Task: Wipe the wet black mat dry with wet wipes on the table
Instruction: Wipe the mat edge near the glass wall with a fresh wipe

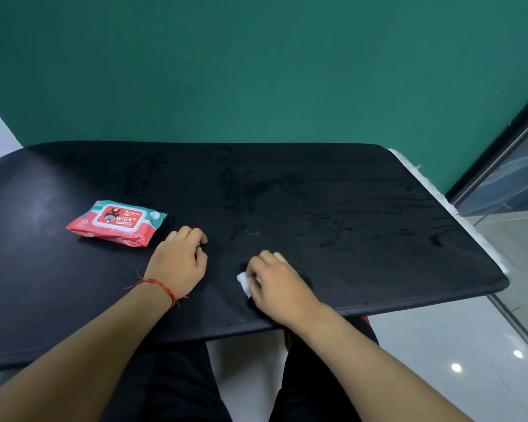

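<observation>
A black mat covers the whole table, with wet streaks and droplets across its middle and right side. My right hand is near the front edge, its fingers curled on a small white wet wipe that it presses against the mat. My left hand rests on the mat just left of it with loosely curled fingers and holds nothing. A red and teal pack of wipes lies flat on the mat to the left of my left hand.
A green wall stands right behind the table. A white edge shows along the mat's right side, with a glass partition beyond it. My legs in dark trousers are under the front edge.
</observation>
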### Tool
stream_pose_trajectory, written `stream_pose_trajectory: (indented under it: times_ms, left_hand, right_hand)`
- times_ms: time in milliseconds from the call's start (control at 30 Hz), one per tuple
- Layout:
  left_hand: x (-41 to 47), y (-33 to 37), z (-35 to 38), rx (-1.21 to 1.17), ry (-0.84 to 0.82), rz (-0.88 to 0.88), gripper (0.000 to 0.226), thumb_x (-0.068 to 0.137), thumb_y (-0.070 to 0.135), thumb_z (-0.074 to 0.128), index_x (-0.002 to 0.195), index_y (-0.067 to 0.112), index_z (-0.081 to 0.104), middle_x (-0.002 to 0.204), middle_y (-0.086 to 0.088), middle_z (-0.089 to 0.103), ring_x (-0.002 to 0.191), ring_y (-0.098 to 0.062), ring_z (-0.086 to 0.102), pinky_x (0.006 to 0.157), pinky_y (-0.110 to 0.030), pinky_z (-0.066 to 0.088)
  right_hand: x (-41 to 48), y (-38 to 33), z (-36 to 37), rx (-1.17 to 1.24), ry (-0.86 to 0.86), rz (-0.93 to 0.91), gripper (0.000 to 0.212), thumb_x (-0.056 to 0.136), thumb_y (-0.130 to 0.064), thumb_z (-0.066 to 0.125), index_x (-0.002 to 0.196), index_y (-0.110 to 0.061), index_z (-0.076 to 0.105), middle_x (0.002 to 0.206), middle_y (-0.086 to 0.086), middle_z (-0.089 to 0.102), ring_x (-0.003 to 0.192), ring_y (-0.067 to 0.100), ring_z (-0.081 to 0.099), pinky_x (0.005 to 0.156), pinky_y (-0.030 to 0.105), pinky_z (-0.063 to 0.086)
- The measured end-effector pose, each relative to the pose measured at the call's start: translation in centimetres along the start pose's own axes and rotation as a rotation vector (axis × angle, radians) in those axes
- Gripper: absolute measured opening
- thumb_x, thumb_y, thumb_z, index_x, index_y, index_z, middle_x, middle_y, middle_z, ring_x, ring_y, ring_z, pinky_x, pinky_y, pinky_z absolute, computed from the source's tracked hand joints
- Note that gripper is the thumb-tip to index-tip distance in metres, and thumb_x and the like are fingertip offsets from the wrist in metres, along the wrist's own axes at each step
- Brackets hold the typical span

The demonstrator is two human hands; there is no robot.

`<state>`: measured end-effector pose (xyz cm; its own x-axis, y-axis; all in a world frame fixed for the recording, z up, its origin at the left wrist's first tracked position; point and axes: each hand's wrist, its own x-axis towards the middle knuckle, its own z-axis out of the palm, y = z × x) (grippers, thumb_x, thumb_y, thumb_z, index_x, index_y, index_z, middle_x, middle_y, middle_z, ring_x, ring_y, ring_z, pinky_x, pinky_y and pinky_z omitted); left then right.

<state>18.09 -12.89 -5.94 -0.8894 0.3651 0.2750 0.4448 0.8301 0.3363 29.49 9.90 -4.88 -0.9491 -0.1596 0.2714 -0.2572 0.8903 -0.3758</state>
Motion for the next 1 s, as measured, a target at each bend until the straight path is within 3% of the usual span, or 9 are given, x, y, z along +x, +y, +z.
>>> stream_pose_trajectory:
  times_ms: [200,367,500,667,767,1000]
  left_hand:
    - [3.0,1.1,-0.6,0.031,-0.140,-0.053,0.008,0.099,0.025,0.046,0.095,0.027,0.051,0.092,0.009,0.055,0.084,-0.017,0.055,0.066,-0.034,0.040]
    - [5.4,1.9,-0.1,0.083,-0.130,-0.061,0.007,0.101,0.026,0.045,0.095,0.026,0.048,0.085,0.008,0.057,0.082,-0.017,0.053,0.063,-0.034,0.037]
    - [5.8,1.7,0.4,0.007,-0.055,-0.125,0.009,0.100,0.024,0.048,0.092,0.025,0.051,0.079,0.009,0.058,0.076,-0.018,0.054,0.063,-0.035,0.036]
    - [5.5,1.6,0.5,-0.007,-0.011,-0.134,0.009,0.098,0.024,0.050,0.089,0.026,0.051,0.072,0.011,0.055,0.069,-0.015,0.052,0.059,-0.033,0.035]
    - [5.6,1.6,0.6,0.002,-0.002,-0.130,0.009,0.097,0.023,0.050,0.088,0.026,0.051,0.070,0.012,0.052,0.068,-0.015,0.050,0.058,-0.033,0.034]
    - [5.8,1.6,1.0,0.019,0.017,-0.130,0.008,0.097,0.023,0.051,0.089,0.024,0.052,0.070,0.012,0.050,0.070,-0.016,0.051,0.061,-0.033,0.035]
  right_hand:
    - [0.6,5.2,-1.7,-0.121,0.120,0.226,0.027,0.103,-0.035,0.056,0.083,-0.017,0.052,0.086,0.000,0.053,0.080,0.021,0.045,0.080,0.040,0.048]
    - [0.4,1.4,-0.9,-0.031,-0.015,0.116,0.033,0.097,-0.043,0.036,0.091,-0.018,0.057,0.097,-0.001,0.054,0.089,0.020,0.046,0.080,0.033,0.045]
    - [4.8,1.3,1.6,0.051,0.000,0.092,0.014,0.098,-0.025,0.050,0.094,-0.017,0.061,0.097,-0.001,0.055,0.089,0.020,0.047,0.082,0.041,0.050]
    - [7.9,5.9,0.3,-0.026,0.111,0.260,0.049,0.096,-0.047,0.030,0.088,-0.011,0.062,0.089,0.007,0.058,0.083,0.028,0.051,0.084,0.042,0.048]
    - [5.9,6.9,-0.5,-0.097,0.205,0.285,0.036,0.100,-0.038,0.045,0.080,-0.011,0.057,0.079,0.004,0.054,0.074,0.024,0.047,0.075,0.044,0.051]
    - [7.4,2.4,2.0,0.054,0.040,0.177,0.053,0.091,-0.049,0.026,0.092,-0.013,0.065,0.094,0.002,0.059,0.087,0.023,0.050,0.079,0.037,0.048]
